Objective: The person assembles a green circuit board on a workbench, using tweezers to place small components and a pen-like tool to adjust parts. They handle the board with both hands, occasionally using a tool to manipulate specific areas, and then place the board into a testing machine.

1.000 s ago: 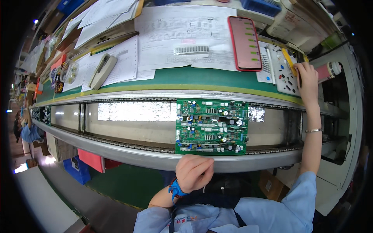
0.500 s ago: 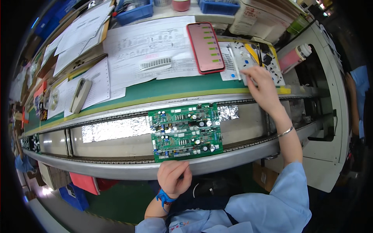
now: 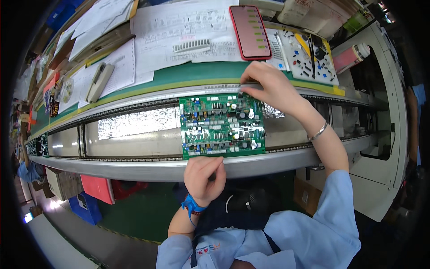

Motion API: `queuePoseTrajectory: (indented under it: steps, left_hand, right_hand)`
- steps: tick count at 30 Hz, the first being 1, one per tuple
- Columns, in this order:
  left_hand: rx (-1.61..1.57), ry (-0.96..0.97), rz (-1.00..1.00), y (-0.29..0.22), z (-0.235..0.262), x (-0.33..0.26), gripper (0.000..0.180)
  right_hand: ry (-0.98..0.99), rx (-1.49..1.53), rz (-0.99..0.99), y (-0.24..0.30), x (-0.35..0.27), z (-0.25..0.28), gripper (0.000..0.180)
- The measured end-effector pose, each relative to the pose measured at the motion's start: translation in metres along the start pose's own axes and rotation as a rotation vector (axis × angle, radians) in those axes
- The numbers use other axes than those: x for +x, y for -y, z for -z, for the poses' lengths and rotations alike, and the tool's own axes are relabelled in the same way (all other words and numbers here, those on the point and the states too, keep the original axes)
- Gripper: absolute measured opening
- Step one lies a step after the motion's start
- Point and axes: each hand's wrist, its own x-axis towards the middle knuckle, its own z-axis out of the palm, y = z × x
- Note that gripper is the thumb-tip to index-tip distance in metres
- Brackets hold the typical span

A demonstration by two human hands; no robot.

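Note:
A green circuit board [image 3: 210, 122], crowded with small components and made of two similar halves, lies across the two rails of a conveyor. Over its far right edge is my right hand [image 3: 268, 87], thumb and forefinger brought close together; anything between them is too small to make out. My left hand [image 3: 204, 177] rests by the near rail [image 3: 134, 167], just in front of the board. Its thumb and forefinger are pinched, and what they hold, if anything, cannot be seen. A blue strap circles the left wrist.
Beyond the far rail, a white tray [image 3: 298, 67] holds loose small parts and tweezers [image 3: 312, 62]. Beside it lies a phone in a red case [image 3: 251, 33]. Printed sheets [image 3: 156, 27], a white slotted strip [image 3: 191, 45] and a stapler-like tool [image 3: 99, 83] lie farther left. A machine housing [image 3: 380, 157] stands right.
My right hand has moved left from the parts tray to the board's far edge. My left hand stays by the near rail. The whole view has shifted, so the bench sits higher.

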Motion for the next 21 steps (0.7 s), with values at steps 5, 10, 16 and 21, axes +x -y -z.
queuePoseTrajectory:
  steps: [5, 10, 16, 21]
  left_hand:
    - [0.003, -0.01, 0.003, -0.001, 0.0, -0.003, 0.029]
    - [-0.024, 0.028, -0.04, -0.001, 0.0, -0.002, 0.031]
    - [0.024, 0.293, -0.223, 0.0, -0.005, 0.006, 0.03]
    - [0.155, 0.373, -0.23, -0.007, -0.008, 0.011, 0.025]
  right_hand:
    - [-0.019, 0.112, -0.052, 0.0, -0.004, -0.003, 0.012]
    - [-0.078, 0.15, -0.142, -0.004, -0.024, 0.011, 0.014]
    - [-0.019, 0.358, -0.248, 0.001, -0.051, 0.016, 0.01]
    - [0.083, 0.453, -0.236, -0.003, -0.062, 0.014, 0.012]
